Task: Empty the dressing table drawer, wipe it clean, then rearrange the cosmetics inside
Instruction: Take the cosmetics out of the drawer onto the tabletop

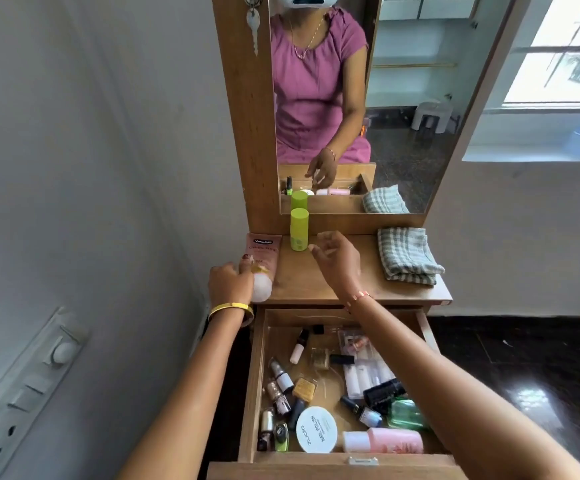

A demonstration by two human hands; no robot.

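The open wooden drawer holds jumbled nail-polish bottles, a round white tub and a pink bottle. On the tabletop, the left hand grips a pink tube; the right hand hovers loosely open, empty, beside an upright lime-green bottle.

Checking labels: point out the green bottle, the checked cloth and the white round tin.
green bottle (299, 229), head view, middle of its body
checked cloth (407, 255), head view, top fold
white round tin (316, 429), head view, lid centre
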